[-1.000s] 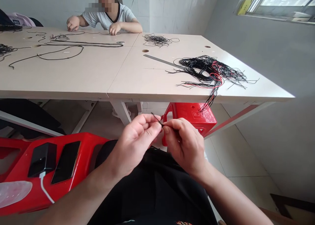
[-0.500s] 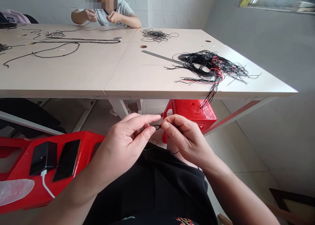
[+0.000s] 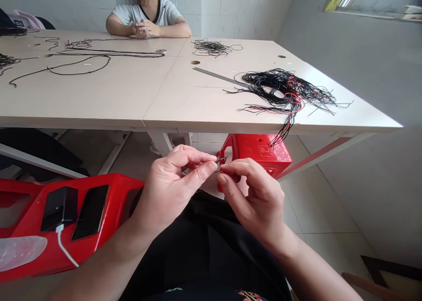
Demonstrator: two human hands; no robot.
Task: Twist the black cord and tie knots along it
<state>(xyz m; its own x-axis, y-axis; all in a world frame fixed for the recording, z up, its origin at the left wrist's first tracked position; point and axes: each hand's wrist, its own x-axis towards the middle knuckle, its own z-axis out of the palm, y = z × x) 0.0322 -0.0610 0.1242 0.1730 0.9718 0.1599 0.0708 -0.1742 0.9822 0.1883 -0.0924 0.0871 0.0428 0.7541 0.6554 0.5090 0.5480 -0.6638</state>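
Above my lap, in front of the table edge, my left hand (image 3: 174,186) pinches a thin black cord (image 3: 222,158) between thumb and fingertips. A short end of the cord sticks out to the right. My right hand (image 3: 255,195) is just beside it, its thumb and index finger closed on part of the same cord. Most of the cord is hidden by my fingers. On the table (image 3: 184,103) lies a large bundle of black cords (image 3: 270,88) with some red ones, partly hanging over the edge, on a steel ruler (image 3: 217,76).
A red stool (image 3: 260,149) stands under the table. At the left, another red stool (image 3: 112,182) bears a power bank (image 3: 61,208), a phone (image 3: 90,212) and a white cable. Across the table a person (image 3: 165,15) handles cord near more black cords (image 3: 214,48).
The small loop between my hands no longer shows; a cord end now sticks out past my left fingertips. My right fingers have shifted slightly right. The person opposite has brought both hands together.
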